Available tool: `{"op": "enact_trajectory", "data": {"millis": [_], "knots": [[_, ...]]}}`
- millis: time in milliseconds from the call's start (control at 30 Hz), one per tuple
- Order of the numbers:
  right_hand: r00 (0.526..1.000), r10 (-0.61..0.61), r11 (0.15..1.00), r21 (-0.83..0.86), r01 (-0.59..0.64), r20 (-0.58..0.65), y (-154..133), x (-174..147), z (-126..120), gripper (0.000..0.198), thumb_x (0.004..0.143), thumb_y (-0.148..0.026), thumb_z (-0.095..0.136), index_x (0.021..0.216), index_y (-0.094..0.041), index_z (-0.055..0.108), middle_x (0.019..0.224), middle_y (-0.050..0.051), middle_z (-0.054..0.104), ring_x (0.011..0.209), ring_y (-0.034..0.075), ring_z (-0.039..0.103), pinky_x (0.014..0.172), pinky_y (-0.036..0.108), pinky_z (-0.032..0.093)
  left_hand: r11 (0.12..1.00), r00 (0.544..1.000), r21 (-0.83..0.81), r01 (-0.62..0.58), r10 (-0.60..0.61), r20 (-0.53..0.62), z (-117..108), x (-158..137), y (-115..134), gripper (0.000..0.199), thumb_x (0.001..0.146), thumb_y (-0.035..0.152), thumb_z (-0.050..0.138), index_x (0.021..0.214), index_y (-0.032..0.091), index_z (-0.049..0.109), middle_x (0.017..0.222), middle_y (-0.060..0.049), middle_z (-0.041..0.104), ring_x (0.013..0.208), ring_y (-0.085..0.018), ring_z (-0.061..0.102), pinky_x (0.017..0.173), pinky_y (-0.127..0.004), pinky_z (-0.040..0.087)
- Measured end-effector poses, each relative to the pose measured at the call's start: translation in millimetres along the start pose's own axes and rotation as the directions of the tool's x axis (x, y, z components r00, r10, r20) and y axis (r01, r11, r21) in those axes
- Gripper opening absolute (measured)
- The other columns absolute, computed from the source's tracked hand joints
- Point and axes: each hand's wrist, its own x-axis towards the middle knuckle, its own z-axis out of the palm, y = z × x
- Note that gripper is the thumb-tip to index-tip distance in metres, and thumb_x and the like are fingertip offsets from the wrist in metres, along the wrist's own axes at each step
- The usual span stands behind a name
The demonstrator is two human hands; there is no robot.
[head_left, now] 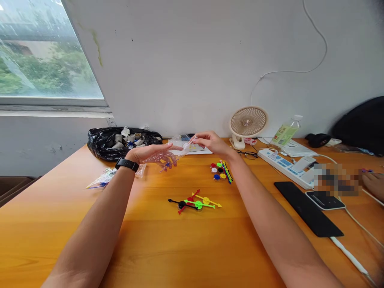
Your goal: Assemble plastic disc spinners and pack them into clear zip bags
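Observation:
A clear plastic bag (187, 149) is stretched between my two hands above the table. My left hand (150, 154), wearing a black wristband, grips its lower part from the left, with the thumb above and the fingers beneath. A thin blue piece (169, 165) shows by those fingers; whether it lies inside the bag I cannot tell. With fingertips pinched together, my right hand (210, 142) holds the bag's upper right edge. Nearer me lie overlapping arrow spinners, including black (181, 205), red (195, 195), green (198, 205) and yellow (206, 201) ones.
Small coloured discs (216, 176) and a bundle of arrows (226, 172) lie by my right forearm. At the back are a black bag (102, 140) and a fan (248, 122). A power strip (283, 165), bottle (285, 134) and black phone-like slab (307, 208) occupy the right; another person's hand (373, 184) shows there.

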Motion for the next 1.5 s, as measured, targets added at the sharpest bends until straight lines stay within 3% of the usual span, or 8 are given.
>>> {"op": "enact_trajectory", "data": {"millis": [200,467,600,733,833,1033,1133,1500], "knots": [[0.993,-0.040,0.970,-0.235,0.065,0.110,7,3,3,0.043,0.097,-0.050,0.055,0.100,-0.016,0.081,0.106,0.008,0.070,0.097,0.021,0.059,0.084,0.029,0.042,0.999,1.000,0.039,0.005,-0.006,0.012,2,1,2,0.085,0.094,0.076,0.045,0.163,0.027,0.037,0.120,-0.015,0.070,0.107,-0.033,0.064,0.089,-0.042,0.047],[0.991,0.014,0.942,-0.332,-0.059,-0.136,3,1,-13,0.041,0.093,-0.053,0.059,0.089,-0.014,0.072,0.082,0.004,0.065,0.072,0.016,0.051,0.066,0.028,0.037,0.998,0.998,0.047,0.050,-0.048,-0.050,0,-1,0,0.083,0.093,0.076,0.051,0.161,0.028,0.040,0.113,-0.012,0.071,0.100,-0.029,0.066,0.088,-0.039,0.048],[0.975,0.086,0.935,-0.355,-0.007,0.206,-13,-6,-17,0.035,0.091,-0.047,0.062,0.082,-0.015,0.070,0.078,0.003,0.067,0.072,0.015,0.053,0.066,0.028,0.038,0.985,0.986,0.102,0.139,-0.128,-0.108,-1,1,0,0.090,0.089,0.079,0.056,0.161,0.028,0.040,0.111,-0.011,0.071,0.100,-0.029,0.065,0.089,-0.040,0.047],[0.726,0.229,0.927,-0.374,0.040,0.648,-22,-9,-1,0.024,0.085,-0.037,0.071,0.091,-0.014,0.077,0.087,0.004,0.075,0.079,0.016,0.063,0.070,0.026,0.042,0.974,0.979,0.130,0.186,-0.172,-0.111,-5,6,-5,0.095,0.085,0.081,0.058,0.161,0.028,0.040,0.107,-0.010,0.071,0.097,-0.028,0.064,0.089,-0.039,0.046],[0.535,0.357,0.909,-0.416,-0.012,0.766,-14,-6,20,0.030,0.074,-0.038,0.082,0.095,-0.016,0.079,0.089,0.001,0.077,0.083,0.017,0.067,0.072,0.024,0.044,0.971,0.976,0.135,0.199,-0.184,-0.115,-7,8,-8,0.094,0.085,0.081,0.060,0.161,0.028,0.040,0.106,-0.010,0.071,0.096,-0.028,0.065,0.089,-0.039,0.046],[0.368,0.514,0.853,-0.508,-0.122,0.775,3,-2,45,0.031,0.060,-0.031,0.089,0.086,-0.016,0.080,0.083,-0.001,0.078,0.081,0.018,0.069,0.070,0.024,0.045,0.968,0.975,0.149,0.200,-0.182,-0.128,-6,6,-6,0.093,0.085,0.082,0.058,0.159,0.028,0.042,0.111,-0.010,0.071,0.097,-0.027,0.064,0.088,-0.037,0.046],[0.382,0.484,0.869,-0.482,-0.110,0.787,3,-2,45,0.022,0.066,-0.026,0.083,0.085,-0.016,0.079,0.083,-0.001,0.078,0.081,0.017,0.069,0.070,0.024,0.045,0.963,0.975,0.176,0.204,-0.182,-0.129,-6,6,-5,0.094,0.084,0.082,0.059,0.159,0.028,0.042,0.114,-0.011,0.071,0.099,-0.028,0.063,0.088,-0.037,0.046],[0.701,0.490,0.748,-0.663,-0.032,0.518,-1,-1,34,0.023,0.078,-0.022,0.078,0.101,-0.018,0.077,0.100,0.004,0.077,0.085,0.018,0.066,0.064,0.024,0.042,0.945,0.972,0.256,0.203,-0.162,-0.171,-8,6,-7,0.088,0.086,0.078,0.062,0.158,0.030,0.044,0.112,-0.008,0.068,0.104,-0.028,0.062,0.087,-0.035,0.046]]}}
